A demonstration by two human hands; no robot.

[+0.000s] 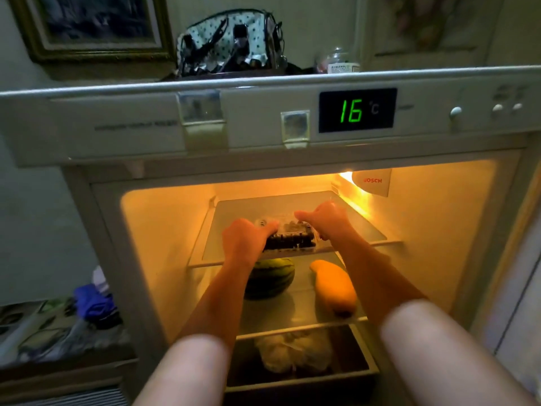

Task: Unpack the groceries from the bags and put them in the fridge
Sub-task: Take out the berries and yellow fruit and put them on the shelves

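The fridge (263,133) stands open and lit inside. On its top glass shelf (360,230) rests a clear plastic box of dark berries (289,237). My left hand (244,238) grips the box's left end and my right hand (325,219) grips its right end. Both arms reach in over the shelf's front edge. One shelf down lie a striped watermelon (272,278) on the left and a yellow elongated melon (335,287) on the right. A pale bagged vegetable (292,353) sits in the bottom drawer.
The fridge display (357,110) reads 16 °C. A dotted bag (231,42) and a glass jar (339,61) stand on top of the fridge. To the left, a cluttered surface holds blue cloth (93,303). A framed picture (93,24) hangs on the wall.
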